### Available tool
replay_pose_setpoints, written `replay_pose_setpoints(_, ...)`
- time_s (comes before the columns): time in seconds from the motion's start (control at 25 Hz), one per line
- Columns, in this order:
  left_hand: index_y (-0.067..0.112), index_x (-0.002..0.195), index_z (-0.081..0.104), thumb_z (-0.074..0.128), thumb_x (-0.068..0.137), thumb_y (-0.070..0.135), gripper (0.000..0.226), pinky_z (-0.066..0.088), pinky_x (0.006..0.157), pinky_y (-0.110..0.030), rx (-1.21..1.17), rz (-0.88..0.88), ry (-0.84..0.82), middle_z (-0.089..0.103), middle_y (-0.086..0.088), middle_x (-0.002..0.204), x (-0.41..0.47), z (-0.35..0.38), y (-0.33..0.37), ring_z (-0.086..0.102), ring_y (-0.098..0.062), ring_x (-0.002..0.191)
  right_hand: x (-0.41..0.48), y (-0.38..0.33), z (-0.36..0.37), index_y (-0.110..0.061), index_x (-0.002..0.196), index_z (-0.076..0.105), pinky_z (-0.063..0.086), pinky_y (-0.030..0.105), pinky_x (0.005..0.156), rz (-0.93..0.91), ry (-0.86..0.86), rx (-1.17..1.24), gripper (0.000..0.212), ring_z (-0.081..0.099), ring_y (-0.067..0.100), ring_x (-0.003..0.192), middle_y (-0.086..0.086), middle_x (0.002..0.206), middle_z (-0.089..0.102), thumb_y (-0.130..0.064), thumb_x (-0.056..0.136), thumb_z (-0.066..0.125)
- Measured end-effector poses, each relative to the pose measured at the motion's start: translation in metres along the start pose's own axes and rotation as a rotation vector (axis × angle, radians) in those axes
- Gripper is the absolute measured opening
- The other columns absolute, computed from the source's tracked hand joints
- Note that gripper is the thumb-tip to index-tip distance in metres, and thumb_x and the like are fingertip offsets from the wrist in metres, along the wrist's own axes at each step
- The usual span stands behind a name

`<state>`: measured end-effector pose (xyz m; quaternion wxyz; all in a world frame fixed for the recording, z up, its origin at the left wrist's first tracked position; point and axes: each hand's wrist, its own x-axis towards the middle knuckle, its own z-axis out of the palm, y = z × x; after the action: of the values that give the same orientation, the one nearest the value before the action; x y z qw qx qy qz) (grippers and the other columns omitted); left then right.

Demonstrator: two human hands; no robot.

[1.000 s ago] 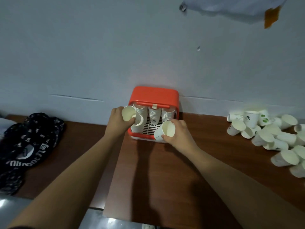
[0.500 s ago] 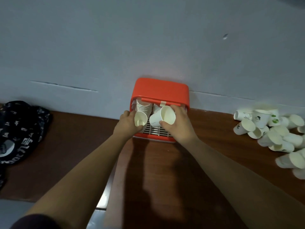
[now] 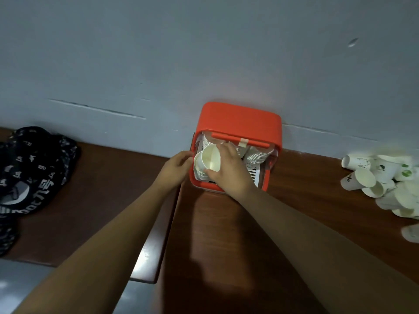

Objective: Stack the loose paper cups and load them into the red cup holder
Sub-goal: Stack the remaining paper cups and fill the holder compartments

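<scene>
Head view: right hand [image 3: 229, 175] grips paper cup [image 3: 212, 157]; I should nest it squarely onto left stack [image 3: 200, 172]; left hand [image 3: 178, 165] grip unclear.

wooden table [image 3: 226, 234] | red cup holder [image 3: 240, 118] at wall | loose paper cups [image 3: 367, 180] right | black cloth [image 3: 29, 168] left

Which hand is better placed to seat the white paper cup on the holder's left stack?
Right, probably. The right hand grips the white paper cup at the left stack in the red plastic cup holder. The left hand sits at the holder's left wall, and its hold is unclear.
</scene>
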<state>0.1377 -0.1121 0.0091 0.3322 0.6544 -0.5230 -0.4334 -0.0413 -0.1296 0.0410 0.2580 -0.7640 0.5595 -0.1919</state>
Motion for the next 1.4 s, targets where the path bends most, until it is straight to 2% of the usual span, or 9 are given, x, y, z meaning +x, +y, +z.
replay_pose_setpoints(0.08, 0.018, 0.124, 0.063, 0.050, 0.103, 0.029, 0.027, 0.047, 0.088, -0.010, -0.103, 0.004, -0.036, 0.067, 0.009, 0.118, 0.001, 0.000, -0.001, 0.061, 0.006, 0.103, 0.005, 0.002, 0.008, -0.014, 0.141, 0.042, 0.042, 0.034, 0.101, -0.004, -0.049, -0.002, 0.073, 0.046, 0.025, 0.127, 0.007, 0.138, 0.044, -0.020, 0.075, 0.074)
replay_pose_setpoints(0.16, 0.023, 0.133, 0.059, 0.050, 0.103, 0.033, 0.033, 0.044, 0.091, -0.008, -0.156, 0.030, -0.095, 0.064, 0.015, 0.125, 0.002, 0.000, -0.002, 0.057, 0.011, 0.111, 0.008, 0.007, 0.011, -0.017, 0.144, 0.040, 0.042, 0.032, 0.099, 0.004, -0.031, 0.031, 0.074, 0.046, 0.023, 0.128, 0.006, 0.141, 0.045, -0.016, 0.077, 0.072)
replay_pose_setpoints(0.44, 0.026, 0.139, 0.054, 0.063, 0.097, 0.023, 0.044, 0.048, 0.103, -0.023, -0.107, 0.107, -0.166, 0.061, 0.011, 0.133, 0.008, 0.003, -0.021, 0.058, -0.003, 0.122, 0.005, 0.022, 0.021, -0.014, 0.136, 0.047, 0.047, 0.033, 0.091, 0.070, -0.077, 0.064, 0.066, 0.056, 0.022, 0.115, 0.006, 0.128, 0.059, -0.022, 0.078, 0.078)
replay_pose_setpoints(0.64, 0.021, 0.143, 0.051, 0.060, 0.098, 0.022, 0.046, 0.040, 0.092, -0.003, 0.050, 0.110, -0.138, 0.059, 0.001, 0.138, 0.013, 0.007, -0.022, 0.055, -0.012, 0.125, 0.002, 0.031, 0.027, -0.018, 0.131, 0.053, 0.054, 0.035, 0.089, 0.177, -0.030, 0.236, 0.064, 0.060, 0.014, 0.104, 0.000, 0.119, 0.064, -0.025, 0.075, 0.083)
replay_pose_setpoints(0.84, 0.018, 0.148, 0.042, 0.051, 0.103, 0.025, 0.047, 0.038, 0.096, -0.019, 0.129, 0.075, -0.157, 0.054, 0.002, 0.142, 0.006, 0.011, -0.004, 0.052, -0.014, 0.126, -0.003, 0.028, 0.025, -0.016, 0.130, 0.051, 0.046, 0.028, 0.089, 0.202, -0.020, 0.223, 0.065, 0.058, 0.017, 0.112, 0.002, 0.124, 0.062, -0.029, 0.075, 0.082)
replay_pose_setpoints(0.96, 0.012, 0.135, 0.049, 0.058, 0.098, 0.027, 0.040, 0.040, 0.078, -0.017, 0.164, -0.009, -0.062, 0.054, 0.004, 0.123, -0.010, 0.011, 0.002, 0.055, -0.012, 0.106, -0.015, 0.033, 0.007, -0.012, 0.132, 0.050, 0.040, 0.026, 0.093, 0.216, -0.038, 0.175, 0.060, 0.053, 0.018, 0.120, 0.004, 0.131, 0.058, -0.033, 0.082, 0.075)
replay_pose_setpoints(1.12, 0.016, 0.103, 0.060, 0.064, 0.088, 0.039, 0.029, 0.043, 0.075, -0.030, 0.430, -0.086, -0.094, 0.058, -0.004, 0.106, -0.035, 0.022, -0.002, 0.058, -0.019, 0.092, -0.059, 0.069, -0.037, -0.008, 0.134, 0.052, 0.035, 0.023, 0.097, 0.242, -0.051, 0.067, 0.051, 0.050, 0.020, 0.125, 0.007, 0.134, 0.055, -0.032, 0.090, 0.065)
replay_pose_setpoints(1.24, 0.011, 0.102, 0.067, 0.062, 0.090, 0.039, 0.030, 0.049, 0.078, -0.030, 0.469, -0.088, -0.245, 0.069, -0.008, 0.100, -0.047, 0.060, 0.019, 0.065, -0.023, 0.092, -0.098, 0.114, -0.069, -0.016, 0.136, 0.050, 0.040, 0.026, 0.097, 0.363, -0.084, -0.028, 0.053, 0.049, 0.019, 0.126, 0.004, 0.137, 0.051, -0.038, 0.090, 0.064)
replay_pose_setpoints(1.4, 0.010, 0.106, 0.067, 0.063, 0.091, 0.036, 0.029, 0.045, 0.081, -0.029, 0.579, 0.086, -0.370, 0.069, -0.007, 0.104, -0.045, 0.146, 0.084, 0.063, -0.023, 0.097, -0.143, 0.195, -0.138, -0.018, 0.144, 0.042, 0.043, 0.041, 0.106, 0.559, -0.123, -0.112, 0.062, 0.044, 0.022, 0.133, 0.005, 0.148, 0.041, -0.047, 0.091, 0.059)
